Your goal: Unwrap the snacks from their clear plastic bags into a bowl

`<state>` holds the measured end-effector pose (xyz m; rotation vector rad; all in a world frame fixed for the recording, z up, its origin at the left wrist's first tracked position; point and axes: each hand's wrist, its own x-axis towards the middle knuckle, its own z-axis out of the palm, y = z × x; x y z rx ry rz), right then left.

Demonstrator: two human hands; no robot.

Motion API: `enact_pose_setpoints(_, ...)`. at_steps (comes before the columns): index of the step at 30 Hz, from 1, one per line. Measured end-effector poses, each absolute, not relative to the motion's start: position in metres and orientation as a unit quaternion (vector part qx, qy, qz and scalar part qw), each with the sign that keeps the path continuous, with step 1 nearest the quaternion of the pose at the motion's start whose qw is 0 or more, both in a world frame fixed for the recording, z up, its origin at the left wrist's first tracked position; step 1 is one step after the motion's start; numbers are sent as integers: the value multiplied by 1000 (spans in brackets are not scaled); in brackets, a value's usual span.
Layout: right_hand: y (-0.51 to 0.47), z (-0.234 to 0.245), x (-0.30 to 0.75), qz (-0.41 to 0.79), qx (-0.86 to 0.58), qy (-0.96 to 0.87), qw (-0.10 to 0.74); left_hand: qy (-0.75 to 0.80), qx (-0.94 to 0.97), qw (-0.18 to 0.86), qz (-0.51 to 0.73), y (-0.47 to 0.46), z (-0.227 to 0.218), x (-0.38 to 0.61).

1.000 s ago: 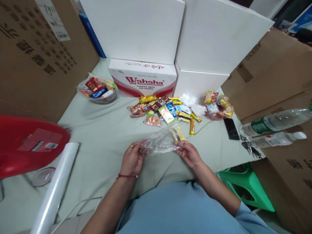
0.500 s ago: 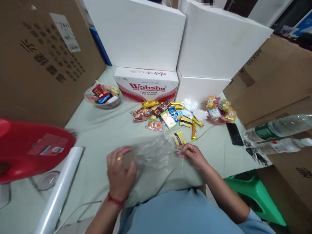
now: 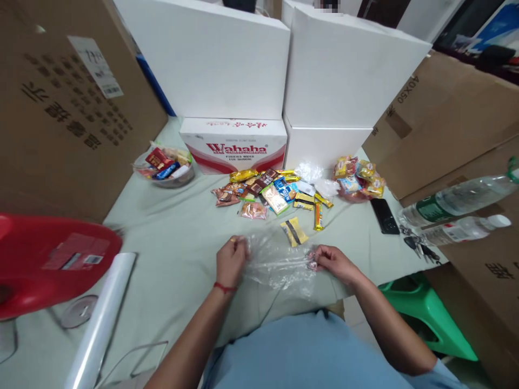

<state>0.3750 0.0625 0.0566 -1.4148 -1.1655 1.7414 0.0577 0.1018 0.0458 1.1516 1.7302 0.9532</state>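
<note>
A clear plastic bag lies stretched on the pale green cloth between my hands. My left hand grips its left edge with closed fingers. My right hand pinches its right edge, fingers closed. Just beyond the bag lies a single yellow snack packet. Further back is a pile of several wrapped snacks.
A glass bowl of snacks stands at the back left, a bagged heap of snacks at the back right. A black phone, keys and two water bottles lie right. White boxes, a plastic roll and a red stool surround the cloth.
My left hand lifted off the bag with spread fingers, then came back and closed on its left edge. The bag now lies flatter and the yellow packet sits outside it.
</note>
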Motion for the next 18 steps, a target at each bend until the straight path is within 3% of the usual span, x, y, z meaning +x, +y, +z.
enact_pose_setpoints(3, 77, 67, 394, 615, -528, -538, 232, 674, 395, 477, 403, 92, 46, 61)
enact_pose_setpoints(8, 117, 56, 376, 482, -583, -597, 267, 655, 340, 542, 402, 83, 48, 69)
enact_pose_setpoints(15, 155, 31, 358, 430, -640, -580, 264, 749, 439, 377, 324, 93, 42, 38)
enact_pose_setpoints(18, 152, 49, 358, 317, -667, -605, 297, 775, 455, 299, 322, 96, 41, 29)
